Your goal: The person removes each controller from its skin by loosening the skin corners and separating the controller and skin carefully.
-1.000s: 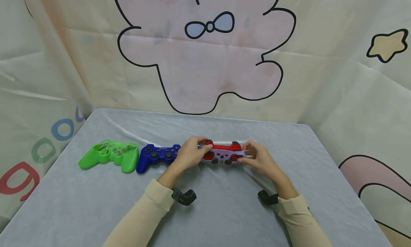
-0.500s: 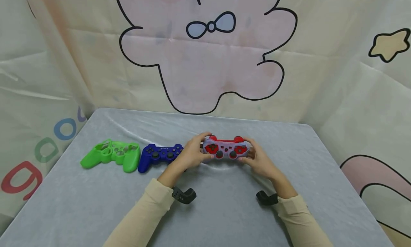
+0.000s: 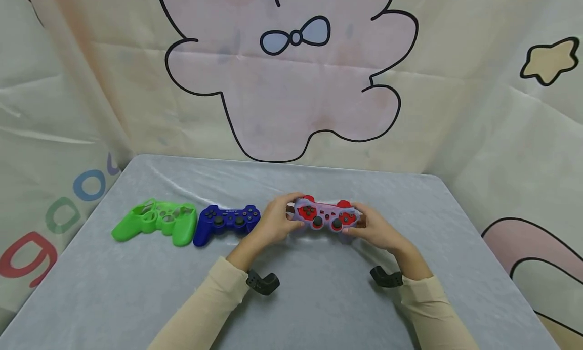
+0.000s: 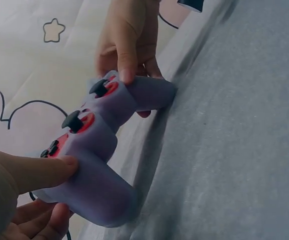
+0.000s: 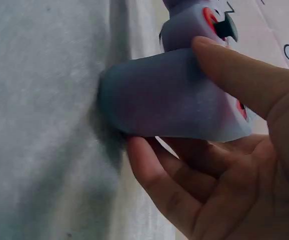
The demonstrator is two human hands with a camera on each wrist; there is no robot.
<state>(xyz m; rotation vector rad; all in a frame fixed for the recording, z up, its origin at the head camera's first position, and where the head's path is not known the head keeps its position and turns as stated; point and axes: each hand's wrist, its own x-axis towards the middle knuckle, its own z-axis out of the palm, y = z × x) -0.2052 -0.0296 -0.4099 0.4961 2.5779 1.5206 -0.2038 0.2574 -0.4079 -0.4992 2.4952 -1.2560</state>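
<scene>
Both hands hold a red game controller [image 3: 325, 214] in a translucent lavender silicone cover. My left hand [image 3: 275, 221] grips its left end, thumb on the front and other fingers behind. In the left wrist view, that thumb [image 4: 54, 170] presses on the lavender cover [image 4: 97, 187] near the handle. At the other end my right hand [image 3: 377, 229] pinches the right handle. The right wrist view has the right thumb [image 5: 234, 70] on the front of the covered handle [image 5: 149, 97], with the fingers on its far side. Red buttons and black thumbsticks show through openings in the cover.
A blue game controller [image 3: 233, 217] lies just left of the left hand. Beside it, further left, is a bright green silicone controller cover [image 3: 182, 231]. All are on a grey cloth-covered table [image 3: 314, 299], with a patterned curtain [image 3: 291, 97] behind.
The right hand first pulls at the cover's right end; now the cover lies over that handle. The controller has tilted to face up more and shifted slightly right.
</scene>
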